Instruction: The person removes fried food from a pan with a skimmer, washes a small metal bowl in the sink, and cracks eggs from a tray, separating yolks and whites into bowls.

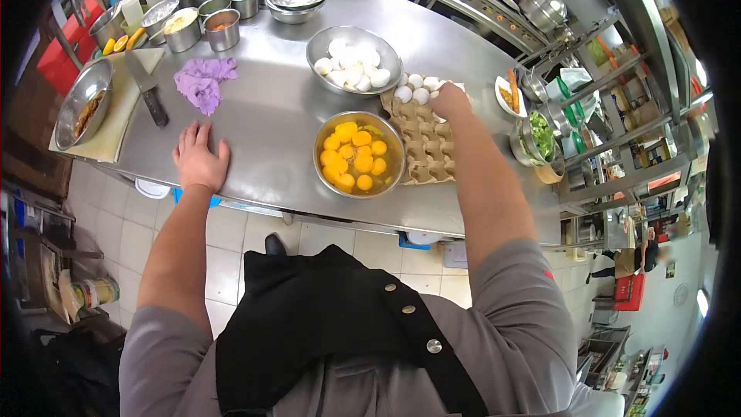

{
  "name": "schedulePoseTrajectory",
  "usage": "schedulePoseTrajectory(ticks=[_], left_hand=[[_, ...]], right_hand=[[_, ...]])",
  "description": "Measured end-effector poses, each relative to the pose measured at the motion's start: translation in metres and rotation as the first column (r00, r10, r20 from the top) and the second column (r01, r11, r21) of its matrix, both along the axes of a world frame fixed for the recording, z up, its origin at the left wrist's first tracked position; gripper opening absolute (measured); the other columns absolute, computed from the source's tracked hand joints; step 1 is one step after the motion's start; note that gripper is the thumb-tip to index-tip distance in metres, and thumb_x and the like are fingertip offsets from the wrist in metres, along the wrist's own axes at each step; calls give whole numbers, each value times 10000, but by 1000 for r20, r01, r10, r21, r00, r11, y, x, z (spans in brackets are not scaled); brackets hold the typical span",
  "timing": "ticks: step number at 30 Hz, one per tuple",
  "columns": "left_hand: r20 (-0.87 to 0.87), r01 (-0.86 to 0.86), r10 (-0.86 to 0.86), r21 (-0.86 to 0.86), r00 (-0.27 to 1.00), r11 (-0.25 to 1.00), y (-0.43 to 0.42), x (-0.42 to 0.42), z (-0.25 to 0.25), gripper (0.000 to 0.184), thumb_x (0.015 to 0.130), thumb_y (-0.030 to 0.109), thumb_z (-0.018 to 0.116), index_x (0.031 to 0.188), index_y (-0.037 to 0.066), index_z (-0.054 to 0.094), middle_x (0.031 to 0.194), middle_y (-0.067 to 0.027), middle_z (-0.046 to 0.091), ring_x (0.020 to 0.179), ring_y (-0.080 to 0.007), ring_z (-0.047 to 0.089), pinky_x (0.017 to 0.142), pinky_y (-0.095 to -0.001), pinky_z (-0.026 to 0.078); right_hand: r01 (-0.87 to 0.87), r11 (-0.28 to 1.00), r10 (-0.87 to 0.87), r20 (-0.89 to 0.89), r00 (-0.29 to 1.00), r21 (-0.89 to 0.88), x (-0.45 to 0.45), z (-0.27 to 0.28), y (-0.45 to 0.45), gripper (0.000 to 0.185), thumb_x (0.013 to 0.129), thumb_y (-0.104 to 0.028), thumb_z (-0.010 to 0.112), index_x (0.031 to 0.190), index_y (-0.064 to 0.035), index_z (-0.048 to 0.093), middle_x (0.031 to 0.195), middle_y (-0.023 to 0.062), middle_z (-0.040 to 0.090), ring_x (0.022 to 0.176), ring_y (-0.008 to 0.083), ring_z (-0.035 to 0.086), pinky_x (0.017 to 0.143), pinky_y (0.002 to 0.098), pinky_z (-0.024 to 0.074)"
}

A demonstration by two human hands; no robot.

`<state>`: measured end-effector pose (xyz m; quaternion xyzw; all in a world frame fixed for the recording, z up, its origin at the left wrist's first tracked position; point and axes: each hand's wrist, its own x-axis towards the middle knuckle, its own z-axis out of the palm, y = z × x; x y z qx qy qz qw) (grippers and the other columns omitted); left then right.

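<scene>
My left hand (201,158) lies flat on the steel counter (262,147) with its fingers spread, just below a crumpled purple cloth (202,83). At the egg tray (421,139), my right hand (450,100) has its fingers curled around what looks like a white egg, partly hidden. Several white eggs (414,81) sit at the tray's far end; its near cups hold none. A steel bowl of yolks and egg white (358,156) stands left of the tray. Behind it, another steel bowl (353,58) holds white eggshells.
A knife (147,89) rests partly on a cutting board (127,100) at the left, beside a tilted-looking bowl (83,104). Metal containers (222,29) and squeeze bottles line the back left. A white plate (509,96) and a bowl of greens (540,135) stand at the right.
</scene>
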<state>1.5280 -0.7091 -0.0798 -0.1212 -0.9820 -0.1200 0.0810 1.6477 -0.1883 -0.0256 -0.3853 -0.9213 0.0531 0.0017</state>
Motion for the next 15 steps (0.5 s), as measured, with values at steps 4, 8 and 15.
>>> schedulePoseTrajectory(ticks=[4, 8, 15], left_hand=[[0, 18, -18, -9, 1000, 1000, 1, -1, 1, 571, 914, 416, 556, 1420, 153, 523, 1542, -96, 414, 1463, -273, 311, 1202, -477, 223], [-2, -1, 1, -26, 1000, 1000, 1, 1, 1, 572, 916, 421, 552, 1421, 155, 521, 1541, -97, 416, 1459, -272, 318, 1197, -474, 231], [-85, 42, -44, -19, 995, 999, -2, -2, -7, 558, 913, 424, 563, 1402, 155, 546, 1521, -98, 446, 1434, -291, 359, 1176, -490, 263]], right_hand=[[196, 977, -178, -187, 966, 83, 18, 2, -22, 523, 780, -382, 686, 1184, -50, 687, 1196, 154, 701, 1115, 305, 667, 951, 426, 525], [188, 981, -187, 39, 982, -44, 34, 29, -43, 551, 791, -399, 677, 1208, -39, 671, 1218, 163, 692, 1149, 309, 655, 962, 431, 520], [170, 981, -186, -204, 961, -94, 52, 13, -29, 536, 739, -422, 757, 1102, -33, 690, 1133, 171, 711, 1055, 293, 691, 888, 424, 549]])
